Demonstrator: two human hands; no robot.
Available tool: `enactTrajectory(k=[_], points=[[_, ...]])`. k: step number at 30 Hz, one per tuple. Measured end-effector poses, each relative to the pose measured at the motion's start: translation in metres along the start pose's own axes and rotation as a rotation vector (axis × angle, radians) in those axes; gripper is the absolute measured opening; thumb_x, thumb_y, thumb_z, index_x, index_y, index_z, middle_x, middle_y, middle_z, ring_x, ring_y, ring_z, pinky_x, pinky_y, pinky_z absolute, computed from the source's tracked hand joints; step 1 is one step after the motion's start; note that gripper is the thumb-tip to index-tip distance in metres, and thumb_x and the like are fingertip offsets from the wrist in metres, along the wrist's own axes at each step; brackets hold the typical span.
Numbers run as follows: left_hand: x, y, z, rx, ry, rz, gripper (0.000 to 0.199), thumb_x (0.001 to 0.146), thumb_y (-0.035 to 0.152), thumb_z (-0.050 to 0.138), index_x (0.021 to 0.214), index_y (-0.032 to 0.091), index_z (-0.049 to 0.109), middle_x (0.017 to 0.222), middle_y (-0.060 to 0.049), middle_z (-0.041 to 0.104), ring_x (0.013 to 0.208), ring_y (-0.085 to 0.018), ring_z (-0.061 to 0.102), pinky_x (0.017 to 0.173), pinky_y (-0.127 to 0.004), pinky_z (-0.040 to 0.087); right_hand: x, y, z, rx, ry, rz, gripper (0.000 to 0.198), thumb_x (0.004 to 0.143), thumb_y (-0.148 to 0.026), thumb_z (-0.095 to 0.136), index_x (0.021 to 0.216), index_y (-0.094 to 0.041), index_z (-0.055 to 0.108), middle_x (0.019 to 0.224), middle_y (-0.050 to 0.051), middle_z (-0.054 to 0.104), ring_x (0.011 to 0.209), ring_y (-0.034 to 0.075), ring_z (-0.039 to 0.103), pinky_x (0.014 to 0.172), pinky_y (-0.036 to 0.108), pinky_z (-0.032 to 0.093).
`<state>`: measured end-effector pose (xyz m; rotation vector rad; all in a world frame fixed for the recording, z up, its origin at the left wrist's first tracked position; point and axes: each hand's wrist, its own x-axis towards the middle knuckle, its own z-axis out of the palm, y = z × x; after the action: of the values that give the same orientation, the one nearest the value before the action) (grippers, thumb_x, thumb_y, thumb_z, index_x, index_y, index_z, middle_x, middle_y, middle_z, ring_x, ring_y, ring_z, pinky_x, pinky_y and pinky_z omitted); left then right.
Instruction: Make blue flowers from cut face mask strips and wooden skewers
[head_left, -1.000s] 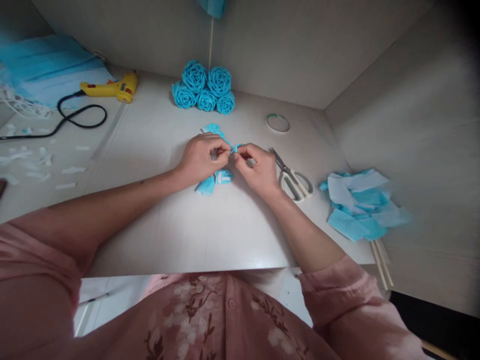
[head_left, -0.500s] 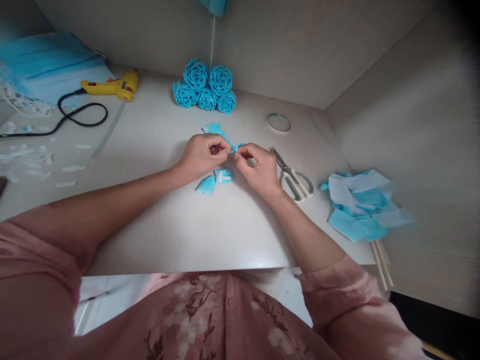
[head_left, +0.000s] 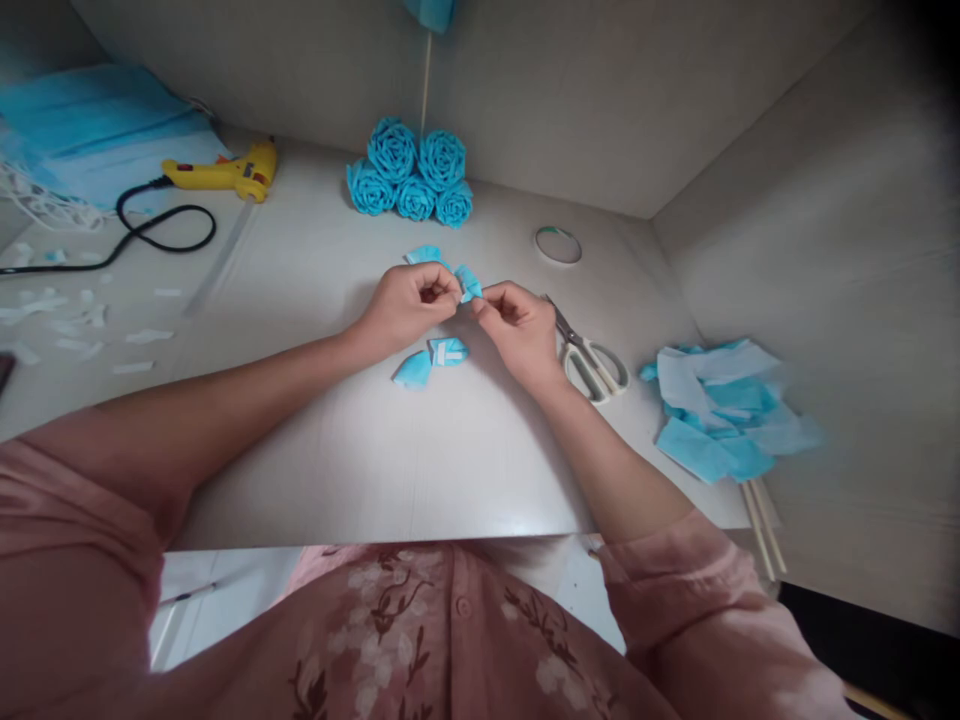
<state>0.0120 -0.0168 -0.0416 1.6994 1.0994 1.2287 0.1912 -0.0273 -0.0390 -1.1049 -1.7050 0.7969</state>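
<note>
Between my two hands, above the middle of the table, is a small folded piece of blue mask fabric [head_left: 469,284]. My left hand [head_left: 414,305] pinches its left side with thumb and forefinger. On the right side, my right hand [head_left: 521,330] grips it between thumb and fingertips. Another blue fabric piece [head_left: 424,255] lies just behind my left hand. Two folded pieces lie on the table below the hands: a plain blue one [head_left: 413,370] and one with a white strip [head_left: 449,352] on it. White-handled scissors [head_left: 592,365] rest beside my right hand.
Several blue fabric roses [head_left: 414,165] are stacked at the back. A yellow glue gun [head_left: 217,175], blue masks [head_left: 112,130] and white scraps [head_left: 67,320] lie left. To the right are a tape roll [head_left: 558,245], a fabric pile [head_left: 720,405] and sticks [head_left: 763,530].
The blue piece between my fingers now stands up as a wider folded flap, where it was low and bunched. My right fingertips have shifted slightly; the other things stay in place.
</note>
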Motion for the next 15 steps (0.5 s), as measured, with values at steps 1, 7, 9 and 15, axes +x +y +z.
enactTrajectory(k=[1, 7, 9, 15], points=[[0.0001, 0.0002, 0.0, -0.014, -0.001, -0.008, 0.006, 0.077, 0.016, 0.061, 0.072, 0.017, 0.061, 0.073, 0.0, 0.065, 0.07, -0.012, 0.058, 0.067, -0.024, 0.047, 0.0005, 0.0007, 0.0001, 0.019, 0.003, 0.012, 0.018, 0.084, -0.036, 0.065, 0.074, -0.022, 0.063, 0.07, -0.002, 0.063, 0.065, 0.013, 0.056, 0.068, 0.027, 0.046], [0.0002, -0.0006, 0.0001, -0.045, 0.001, -0.025, 0.005, 0.078, 0.019, 0.062, 0.073, 0.017, 0.062, 0.077, -0.001, 0.067, 0.073, -0.012, 0.06, 0.071, -0.025, 0.048, 0.0022, 0.0029, 0.0005, 0.106, 0.023, 0.086, 0.015, 0.081, -0.035, 0.067, 0.073, -0.022, 0.066, 0.069, -0.002, 0.064, 0.065, 0.013, 0.053, 0.064, 0.027, 0.043], [0.0, -0.0009, 0.0005, -0.055, -0.002, -0.025, 0.005, 0.078, 0.019, 0.062, 0.073, 0.017, 0.062, 0.076, -0.001, 0.066, 0.073, -0.012, 0.06, 0.071, -0.025, 0.048, 0.0023, 0.003, 0.0006, 0.137, 0.016, 0.098, 0.015, 0.081, -0.035, 0.067, 0.074, -0.022, 0.066, 0.07, -0.002, 0.065, 0.066, 0.013, 0.055, 0.066, 0.028, 0.043], [0.001, 0.0036, -0.0015, -0.119, 0.056, -0.046, 0.009, 0.083, 0.017, 0.061, 0.074, 0.018, 0.061, 0.07, 0.001, 0.061, 0.067, -0.011, 0.056, 0.067, -0.025, 0.047, 0.0047, 0.008, -0.0028, 0.187, 0.019, 0.114, 0.017, 0.081, -0.037, 0.068, 0.073, -0.022, 0.066, 0.068, -0.003, 0.064, 0.065, 0.012, 0.055, 0.068, 0.027, 0.043]])
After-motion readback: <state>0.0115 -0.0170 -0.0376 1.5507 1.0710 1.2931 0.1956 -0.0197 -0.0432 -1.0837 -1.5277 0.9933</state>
